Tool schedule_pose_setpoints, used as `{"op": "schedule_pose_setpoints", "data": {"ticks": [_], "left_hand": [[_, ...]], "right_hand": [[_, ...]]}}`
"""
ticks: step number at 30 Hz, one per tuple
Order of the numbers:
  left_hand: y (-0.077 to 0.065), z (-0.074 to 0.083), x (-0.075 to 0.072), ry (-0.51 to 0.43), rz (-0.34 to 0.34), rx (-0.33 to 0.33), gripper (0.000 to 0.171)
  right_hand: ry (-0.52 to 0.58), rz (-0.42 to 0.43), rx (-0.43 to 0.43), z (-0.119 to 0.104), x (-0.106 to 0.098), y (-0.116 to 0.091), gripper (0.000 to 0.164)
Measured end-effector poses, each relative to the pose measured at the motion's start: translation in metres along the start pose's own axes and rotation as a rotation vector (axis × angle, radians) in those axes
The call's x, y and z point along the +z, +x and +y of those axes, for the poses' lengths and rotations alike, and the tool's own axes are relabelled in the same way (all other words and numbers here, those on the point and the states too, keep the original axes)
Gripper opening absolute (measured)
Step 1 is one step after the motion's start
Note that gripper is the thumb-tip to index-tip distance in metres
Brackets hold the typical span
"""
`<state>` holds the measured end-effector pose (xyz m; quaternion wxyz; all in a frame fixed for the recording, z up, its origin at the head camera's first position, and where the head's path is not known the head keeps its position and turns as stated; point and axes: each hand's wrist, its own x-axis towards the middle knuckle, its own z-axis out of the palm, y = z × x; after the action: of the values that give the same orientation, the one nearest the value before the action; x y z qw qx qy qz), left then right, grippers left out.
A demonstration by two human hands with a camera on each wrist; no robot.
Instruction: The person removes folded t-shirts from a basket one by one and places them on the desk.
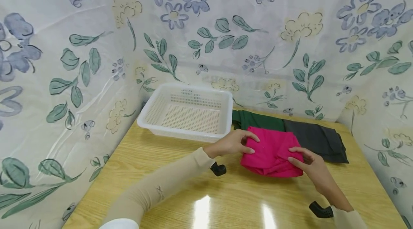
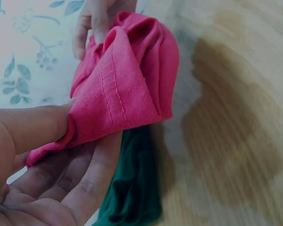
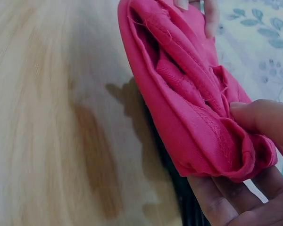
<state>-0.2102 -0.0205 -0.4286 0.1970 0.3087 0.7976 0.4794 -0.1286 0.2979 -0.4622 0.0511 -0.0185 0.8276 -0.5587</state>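
Observation:
A bright pink folded cloth [image 1: 271, 150], apparently a garment, is held up off the table between both hands. My left hand [image 1: 233, 143] grips its left side, thumb on top and fingers beneath, as the left wrist view shows on the pink fabric [image 2: 118, 84]. On the opposite side my right hand [image 1: 311, 166] pinches the cloth the same way; stitched, layered edges of the pink cloth [image 3: 179, 94] show in the right wrist view. Behind it lie a folded dark green cloth [image 1: 261, 120] and a folded dark grey cloth [image 1: 316, 139], side by side.
A white perforated plastic basket [image 1: 184, 134] with nothing in it stands at the back left of the wooden table [image 1: 180, 200]. Floral-patterned sheeting [image 1: 219, 67] rises behind and along both sides. Black wrist-worn pieces [image 1: 218, 169] hang below the wrists.

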Motion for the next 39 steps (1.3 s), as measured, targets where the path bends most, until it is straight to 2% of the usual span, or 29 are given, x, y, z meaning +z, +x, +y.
{"op": "schedule_pose_setpoints", "data": {"ticks": [5, 10, 16, 22, 30, 39], "left_hand": [[0.003, -0.003, 0.012, 0.064, -0.005, -0.039, 0.034], [0.008, -0.010, 0.024, 0.037, -0.041, -0.022, 0.034], [0.013, -0.014, 0.034, 0.065, -0.052, -0.063, 0.035], [0.016, -0.015, 0.038, 0.103, -0.061, -0.084, 0.035], [0.019, -0.017, 0.040, 0.130, -0.100, -0.080, 0.036], [0.027, -0.021, 0.042, 0.123, -0.088, -0.124, 0.035]], "right_hand": [[-0.043, -0.002, 0.051, 0.010, -0.004, -0.004, 0.052], [-0.069, 0.002, 0.072, 0.020, -0.007, -0.007, 0.053], [-0.089, -0.004, 0.113, 0.025, -0.009, -0.010, 0.057], [-0.108, -0.014, 0.157, 0.030, -0.011, -0.012, 0.059], [-0.119, -0.028, 0.180, 0.035, -0.012, -0.014, 0.057], [-0.132, -0.052, 0.240, 0.034, -0.016, -0.011, 0.060]]}}
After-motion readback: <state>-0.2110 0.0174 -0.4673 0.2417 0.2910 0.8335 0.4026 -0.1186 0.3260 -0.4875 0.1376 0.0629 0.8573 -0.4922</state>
